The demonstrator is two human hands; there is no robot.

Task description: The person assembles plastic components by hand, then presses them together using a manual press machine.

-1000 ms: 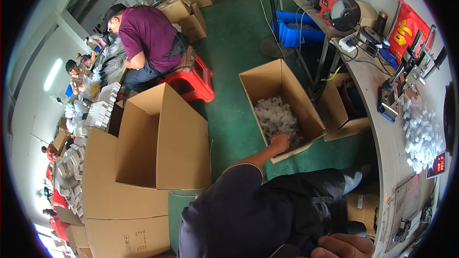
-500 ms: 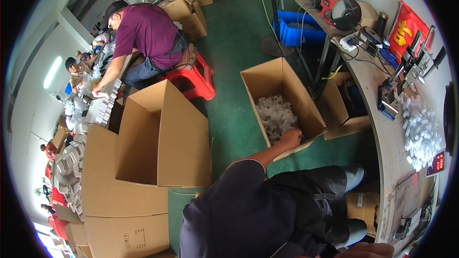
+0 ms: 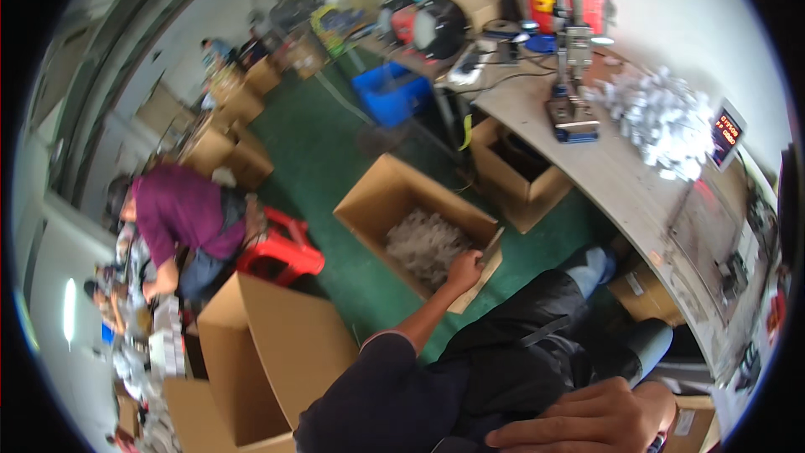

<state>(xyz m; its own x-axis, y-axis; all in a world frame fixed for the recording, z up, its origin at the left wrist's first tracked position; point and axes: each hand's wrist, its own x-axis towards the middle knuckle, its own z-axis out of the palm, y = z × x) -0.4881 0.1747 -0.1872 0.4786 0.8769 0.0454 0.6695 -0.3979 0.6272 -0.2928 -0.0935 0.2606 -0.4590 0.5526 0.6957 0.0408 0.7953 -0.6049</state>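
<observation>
"Where are the whitish plastic pieces (image 3: 426,243)?"
"Heaped inside our open cardboard carton (image 3: 373,193). Our left hand (image 3: 465,270) is curled at its near rim; we can't tell whether it grips anything."
"And our right hand (image 3: 591,418)?"
"Outside the carton, nearer us, fingers loosely bent, palm hidden."

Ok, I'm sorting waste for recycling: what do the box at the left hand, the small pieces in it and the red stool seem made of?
Box: matt cardboard, judging by its plain brown, flat panels.
Small pieces: perhaps plastic, being whitish, but blur leaves material and finish open.
Red stool: probably moulded plastic, smooth-looking, from its even, solid colour.
</observation>
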